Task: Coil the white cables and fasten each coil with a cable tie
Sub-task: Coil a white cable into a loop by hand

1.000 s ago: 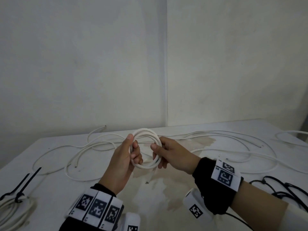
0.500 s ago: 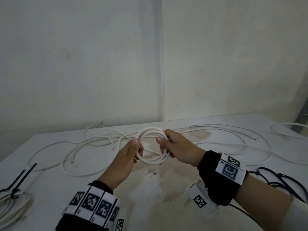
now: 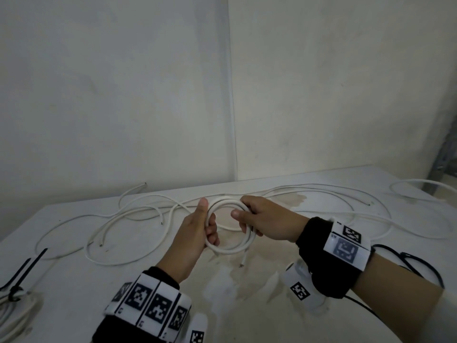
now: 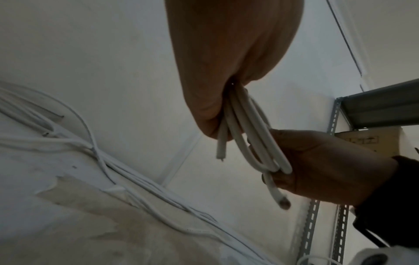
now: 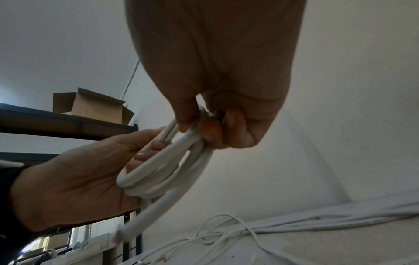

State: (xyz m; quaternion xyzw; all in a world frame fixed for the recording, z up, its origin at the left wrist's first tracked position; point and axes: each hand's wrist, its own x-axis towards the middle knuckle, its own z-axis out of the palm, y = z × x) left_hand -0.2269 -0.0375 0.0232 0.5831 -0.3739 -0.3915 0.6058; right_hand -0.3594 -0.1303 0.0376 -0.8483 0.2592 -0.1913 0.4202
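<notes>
A small coil of white cable (image 3: 230,229) hangs in the air above the table, held between both hands. My left hand (image 3: 197,233) grips the coil's left side, thumb upright against it. My right hand (image 3: 257,219) grips the right side with its fingers curled round the strands. A short free end (image 3: 243,259) dangles below the coil. In the left wrist view the strands (image 4: 247,129) run from my left hand (image 4: 217,111) to my right hand (image 4: 317,161). In the right wrist view the coil (image 5: 167,168) sits between my right hand (image 5: 204,125) and left hand (image 5: 90,179).
Several loose white cables (image 3: 138,211) sprawl over the white table (image 3: 247,293) behind and beside the hands. A tied white coil with a black cable tie (image 3: 14,290) lies at the left edge. Black cable ties (image 3: 410,263) lie at the right. Metal shelving (image 4: 374,111) stands nearby.
Both hands have kept hold of the coil and shifted slightly; the coil has turned in them and its free end now dangles below.
</notes>
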